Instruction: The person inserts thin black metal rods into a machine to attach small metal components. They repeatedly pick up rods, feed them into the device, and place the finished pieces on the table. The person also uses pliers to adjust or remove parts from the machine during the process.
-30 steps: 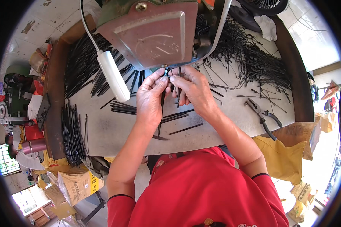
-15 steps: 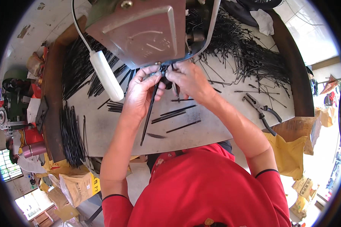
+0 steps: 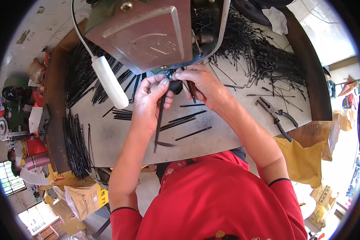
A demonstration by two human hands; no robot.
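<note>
My left hand (image 3: pixel 146 102) pinches a slim black rod (image 3: pixel 160 122) near its top between thumb and fingers; its lower end points down toward me. Close beside it, my right hand (image 3: pixel 208 86) is closed on a second thin black rod (image 3: pixel 192 93), which slants down past the fingers. Both hands meet just under the front of a machine head with a reddish-brown cover (image 3: pixel 142 40). Between the fingertips the rod ends crowd together, and how they touch the machine is too small to tell. A dark rounded part (image 3: pixel 175 89) shows between the hands.
Several black rods (image 3: pixel 182 121) lie on the pale tabletop (image 3: pixel 224 132) below my hands. Bundles (image 3: pixel 74 144) are at the left, with a tangled heap (image 3: pixel 264 56) at the back right. Pliers (image 3: pixel 274 114) rest at the right. A white lamp (image 3: pixel 111 82) hangs left of the machine.
The lower end of the rod in my left hand has swung slightly right. The rod in my right hand shows more plainly and slants more. Both hands stay under the machine head.
</note>
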